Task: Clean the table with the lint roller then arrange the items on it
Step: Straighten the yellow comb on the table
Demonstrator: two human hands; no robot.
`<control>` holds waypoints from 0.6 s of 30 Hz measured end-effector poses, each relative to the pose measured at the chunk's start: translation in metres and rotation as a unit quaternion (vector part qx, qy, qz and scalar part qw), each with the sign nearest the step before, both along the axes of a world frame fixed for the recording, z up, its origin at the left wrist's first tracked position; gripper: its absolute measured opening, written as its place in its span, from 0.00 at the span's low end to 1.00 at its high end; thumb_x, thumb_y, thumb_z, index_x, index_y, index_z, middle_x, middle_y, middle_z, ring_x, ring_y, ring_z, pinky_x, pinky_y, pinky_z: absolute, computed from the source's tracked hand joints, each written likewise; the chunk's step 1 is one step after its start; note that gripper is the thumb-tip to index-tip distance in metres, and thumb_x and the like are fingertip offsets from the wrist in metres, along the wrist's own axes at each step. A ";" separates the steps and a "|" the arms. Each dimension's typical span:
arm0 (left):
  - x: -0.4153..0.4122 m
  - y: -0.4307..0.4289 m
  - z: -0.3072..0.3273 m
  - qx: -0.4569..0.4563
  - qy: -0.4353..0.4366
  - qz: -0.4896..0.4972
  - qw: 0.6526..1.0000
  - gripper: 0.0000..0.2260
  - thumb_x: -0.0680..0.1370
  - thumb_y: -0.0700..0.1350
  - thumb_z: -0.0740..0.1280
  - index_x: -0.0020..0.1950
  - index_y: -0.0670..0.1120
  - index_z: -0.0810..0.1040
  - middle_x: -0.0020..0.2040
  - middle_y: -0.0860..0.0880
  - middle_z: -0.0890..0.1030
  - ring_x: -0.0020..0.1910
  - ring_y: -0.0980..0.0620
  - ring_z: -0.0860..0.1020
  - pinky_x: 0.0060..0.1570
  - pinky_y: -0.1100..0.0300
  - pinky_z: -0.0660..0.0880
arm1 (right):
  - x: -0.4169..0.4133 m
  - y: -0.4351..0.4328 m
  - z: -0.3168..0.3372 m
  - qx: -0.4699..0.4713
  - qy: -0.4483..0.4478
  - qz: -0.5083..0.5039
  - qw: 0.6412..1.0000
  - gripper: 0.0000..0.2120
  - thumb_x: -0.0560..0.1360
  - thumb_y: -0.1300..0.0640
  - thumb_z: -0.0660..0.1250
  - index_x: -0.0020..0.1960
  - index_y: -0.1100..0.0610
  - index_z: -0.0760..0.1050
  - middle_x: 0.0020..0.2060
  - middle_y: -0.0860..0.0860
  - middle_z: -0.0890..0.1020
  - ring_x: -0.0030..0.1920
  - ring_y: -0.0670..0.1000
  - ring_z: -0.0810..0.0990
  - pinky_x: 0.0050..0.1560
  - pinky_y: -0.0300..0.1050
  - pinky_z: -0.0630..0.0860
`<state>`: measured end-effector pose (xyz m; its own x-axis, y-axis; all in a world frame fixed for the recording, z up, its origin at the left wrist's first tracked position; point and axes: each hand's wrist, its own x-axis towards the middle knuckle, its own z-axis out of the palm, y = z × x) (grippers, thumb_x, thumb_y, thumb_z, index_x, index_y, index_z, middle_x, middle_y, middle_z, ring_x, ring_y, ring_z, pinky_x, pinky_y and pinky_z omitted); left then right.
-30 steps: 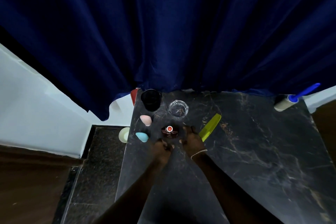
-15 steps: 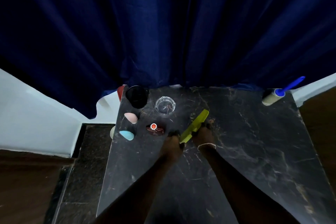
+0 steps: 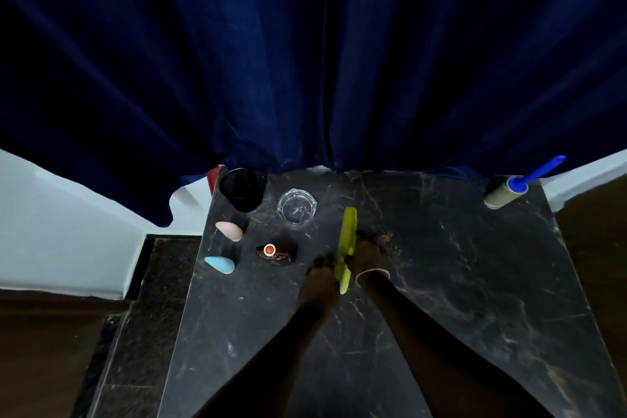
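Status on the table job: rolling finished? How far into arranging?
Done, likely: the lint roller lies untouched at the far right corner of the table. The black cup, glass ashtray, pink sponge, blue sponge and brown case sit grouped at far left. In hand: left hand and right hand both hold the green comb. Left: placing the comb with the group.

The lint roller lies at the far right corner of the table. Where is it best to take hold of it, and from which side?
Grip the lint roller by its blue handle, coming from above on the right. The handle is slim and juts past the table corner, so there is likely room to close round it; the roll lies flat and is probably sticky.
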<state>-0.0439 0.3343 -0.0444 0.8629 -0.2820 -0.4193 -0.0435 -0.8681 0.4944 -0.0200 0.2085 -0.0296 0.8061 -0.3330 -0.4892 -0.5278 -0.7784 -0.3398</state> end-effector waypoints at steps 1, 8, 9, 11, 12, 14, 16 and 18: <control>0.001 -0.001 -0.001 -0.002 -0.001 0.001 1.000 0.20 0.82 0.47 0.61 0.74 0.45 0.71 0.68 0.44 0.77 0.67 0.43 0.75 0.67 0.53 0.71 | 0.003 0.001 0.001 0.009 -0.001 0.000 1.000 0.27 0.74 0.48 0.69 0.70 0.55 0.69 0.66 0.57 0.76 0.69 0.58 0.72 0.70 0.50 0.68; 0.013 -0.004 -0.004 0.011 -0.001 0.015 1.000 0.20 0.83 0.48 0.59 0.75 0.45 0.68 0.69 0.44 0.76 0.68 0.44 0.75 0.65 0.52 0.71 | 0.021 0.010 0.006 0.012 -0.023 0.025 0.999 0.28 0.73 0.48 0.72 0.69 0.55 0.70 0.65 0.56 0.78 0.66 0.59 0.76 0.63 0.51 0.74; 0.016 -0.003 -0.004 0.013 -0.002 0.011 1.000 0.21 0.83 0.48 0.59 0.75 0.45 0.68 0.69 0.44 0.76 0.68 0.44 0.75 0.66 0.53 0.70 | 0.024 0.010 0.006 0.024 -0.017 0.025 0.999 0.28 0.73 0.49 0.71 0.70 0.55 0.69 0.65 0.57 0.77 0.65 0.60 0.77 0.62 0.53 0.74; 0.020 -0.002 -0.004 0.009 -0.007 0.011 1.000 0.21 0.83 0.47 0.60 0.76 0.45 0.68 0.70 0.45 0.75 0.68 0.45 0.75 0.67 0.54 0.69 | 0.029 0.012 0.005 0.047 -0.010 0.022 0.999 0.29 0.73 0.50 0.71 0.71 0.57 0.67 0.66 0.59 0.75 0.66 0.62 0.75 0.63 0.56 0.74; 0.022 -0.001 -0.005 0.005 -0.007 0.013 1.000 0.21 0.83 0.46 0.60 0.75 0.45 0.69 0.70 0.44 0.76 0.68 0.44 0.75 0.67 0.54 0.69 | 0.031 0.012 0.004 0.052 -0.010 0.019 0.998 0.29 0.74 0.51 0.71 0.71 0.57 0.66 0.67 0.59 0.75 0.67 0.62 0.74 0.64 0.57 0.74; 0.025 0.000 -0.006 0.010 -0.012 0.005 1.000 0.20 0.82 0.44 0.61 0.75 0.44 0.70 0.69 0.44 0.76 0.69 0.44 0.74 0.66 0.54 0.69 | 0.035 0.012 0.003 0.049 -0.007 0.023 0.999 0.28 0.74 0.50 0.71 0.70 0.57 0.67 0.66 0.59 0.76 0.67 0.62 0.75 0.64 0.57 0.74; 0.027 0.001 -0.006 0.014 -0.019 -0.003 1.000 0.21 0.81 0.44 0.61 0.75 0.44 0.70 0.69 0.44 0.77 0.69 0.44 0.74 0.67 0.53 0.70 | 0.036 0.013 0.002 0.046 -0.006 0.026 0.999 0.28 0.73 0.49 0.71 0.69 0.57 0.67 0.66 0.58 0.76 0.67 0.61 0.75 0.64 0.56 0.75; 0.027 0.001 -0.005 0.012 -0.018 0.005 1.000 0.21 0.81 0.44 0.62 0.75 0.44 0.69 0.69 0.45 0.77 0.69 0.45 0.74 0.67 0.53 0.71 | 0.037 0.013 0.002 0.048 -0.012 0.024 0.998 0.29 0.72 0.49 0.72 0.69 0.56 0.67 0.66 0.58 0.76 0.67 0.61 0.75 0.64 0.56 0.75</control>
<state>-0.0164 0.3350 -0.0492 0.8802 -0.2631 -0.3951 -0.0516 -0.8804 0.4714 0.0166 0.2213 -0.0273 0.8315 -0.2463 -0.4980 -0.4821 -0.7653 -0.4266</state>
